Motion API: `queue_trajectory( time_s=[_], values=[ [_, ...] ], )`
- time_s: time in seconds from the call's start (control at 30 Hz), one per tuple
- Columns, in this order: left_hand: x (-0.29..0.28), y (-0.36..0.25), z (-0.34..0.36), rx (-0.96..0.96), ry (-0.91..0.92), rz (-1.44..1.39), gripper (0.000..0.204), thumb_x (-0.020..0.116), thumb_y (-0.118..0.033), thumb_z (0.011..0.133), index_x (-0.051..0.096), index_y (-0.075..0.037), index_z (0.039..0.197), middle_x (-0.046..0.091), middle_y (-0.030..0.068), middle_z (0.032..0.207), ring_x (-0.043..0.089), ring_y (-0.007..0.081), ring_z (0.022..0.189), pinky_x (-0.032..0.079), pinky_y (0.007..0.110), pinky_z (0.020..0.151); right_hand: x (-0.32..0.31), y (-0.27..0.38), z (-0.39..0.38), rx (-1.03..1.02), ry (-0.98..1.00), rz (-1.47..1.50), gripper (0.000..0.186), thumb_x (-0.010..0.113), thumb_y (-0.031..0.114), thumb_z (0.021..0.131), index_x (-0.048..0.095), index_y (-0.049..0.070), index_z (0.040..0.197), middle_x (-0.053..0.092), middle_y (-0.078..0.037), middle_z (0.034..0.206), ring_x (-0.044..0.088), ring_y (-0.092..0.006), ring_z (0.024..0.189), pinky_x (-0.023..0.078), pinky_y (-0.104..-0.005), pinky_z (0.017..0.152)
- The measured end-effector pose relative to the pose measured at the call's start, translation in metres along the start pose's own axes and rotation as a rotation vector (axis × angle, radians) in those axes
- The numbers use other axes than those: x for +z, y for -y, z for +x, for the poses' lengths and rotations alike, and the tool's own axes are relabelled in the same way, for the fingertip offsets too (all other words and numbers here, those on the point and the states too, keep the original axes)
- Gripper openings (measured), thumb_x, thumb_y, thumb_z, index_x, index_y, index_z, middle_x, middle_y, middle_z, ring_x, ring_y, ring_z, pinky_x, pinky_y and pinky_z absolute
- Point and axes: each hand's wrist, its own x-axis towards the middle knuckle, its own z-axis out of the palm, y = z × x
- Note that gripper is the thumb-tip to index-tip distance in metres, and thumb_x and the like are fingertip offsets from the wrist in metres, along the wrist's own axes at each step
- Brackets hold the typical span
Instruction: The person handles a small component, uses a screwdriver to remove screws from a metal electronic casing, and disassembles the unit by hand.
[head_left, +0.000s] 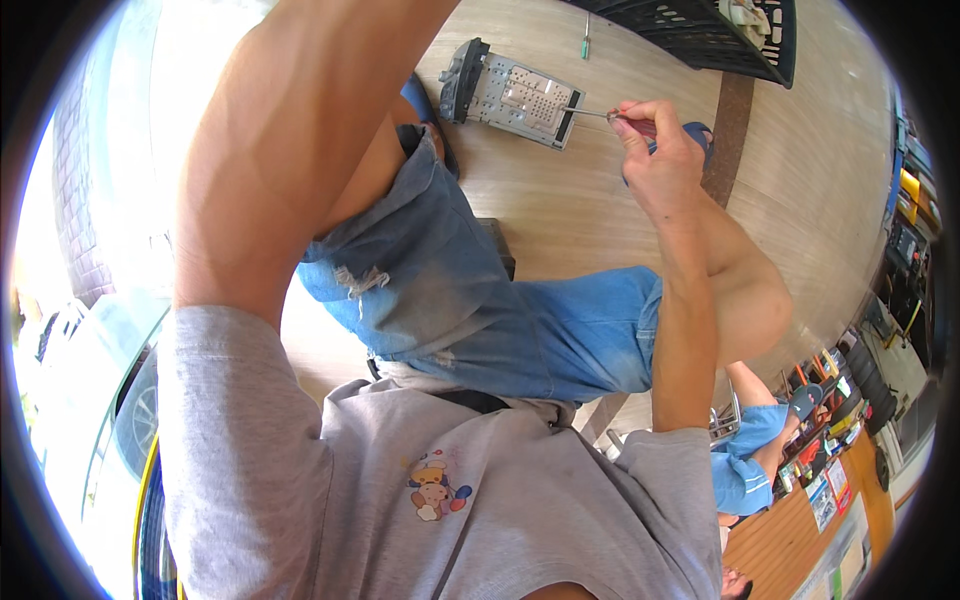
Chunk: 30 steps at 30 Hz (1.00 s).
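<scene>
My right hand [660, 160] is closed on a screwdriver [590, 113], whose shaft reaches left to the end of a metal electronic unit [515, 95]. The unit has a perforated casing and a black plastic front on its left, and lies on the tiled floor [560, 200] beyond my knees. My left forearm [270, 150] crosses the upper left of the view and runs out past the top edge, so that hand is hidden from the camera. A green-handled screwdriver [586, 45] lies on the floor above the unit.
A black plastic crate [680, 30] with items inside sits at the top. Another person's leg in blue shorts [745, 465] is at lower right, beside a cluttered wooden bench [760, 550]. Tools and goods [905, 230] line the right side; a car wheel [135, 420] shows at left.
</scene>
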Motion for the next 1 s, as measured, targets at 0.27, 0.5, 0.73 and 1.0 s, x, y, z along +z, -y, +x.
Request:
queue_trajectory(
  time_s=[0.27, 0.5, 0.73, 1.0],
  values=[
    [0.002, -0.006, -0.016, -0.143, 0.145, -0.152, 0.088, 0.051, -0.054, 0.105, 0.028, 0.017, 0.152, 0.044, 0.0341, 0.151, 0.053, 0.0379, 0.136, 0.046, 0.041, 0.115, -0.004, 0.012, 0.0, -0.11, 0.021, -0.071, 0.013, 0.07, 0.004, 0.096, 0.062, 0.005, 0.106, 0.077, -0.009, 0.103, 0.076, -0.0204, 0.092, 0.059, -0.0307, 0.081],
    [0.014, -0.024, -0.024, -0.193, 0.18, -0.3, 0.108, 0.03, -0.076, 0.102, 0.019, 0.017, 0.156, 0.04, 0.0442, 0.147, 0.049, 0.0476, 0.138, 0.046, 0.049, 0.116, -0.049, 0.05, 0.025, -0.268, -0.335, 0.288, 0.008, 0.062, 0.003, 0.1, 0.063, 0.0, 0.107, 0.074, -0.013, 0.099, 0.075, -0.0195, 0.094, 0.059, -0.033, 0.079],
    [0.027, -0.024, -0.03, -0.185, 0.26, -0.389, 0.112, 0.028, -0.083, 0.096, 0.021, 0.009, 0.159, 0.038, 0.0378, 0.154, 0.046, 0.0435, 0.143, 0.041, 0.047, 0.12, -0.146, 0.084, 0.1, -0.555, -0.538, 0.135, 0.009, 0.056, -0.005, 0.095, 0.063, 0.001, 0.095, 0.064, -0.006, 0.085, 0.063, -0.0148, 0.074, 0.051, -0.028, 0.067],
    [0.042, -0.011, -0.025, -0.227, 0.266, -0.309, 0.114, 0.026, -0.087, 0.095, 0.021, 0.006, 0.161, 0.043, 0.0308, 0.155, 0.052, 0.034, 0.134, 0.04, 0.043, 0.115, -0.11, 0.085, 0.121, -0.387, -0.364, 0.062, 0.012, 0.074, 0.011, 0.093, 0.073, 0.005, 0.103, 0.068, -0.011, 0.098, 0.072, -0.0263, 0.083, 0.058, -0.0344, 0.072]
  ],
)
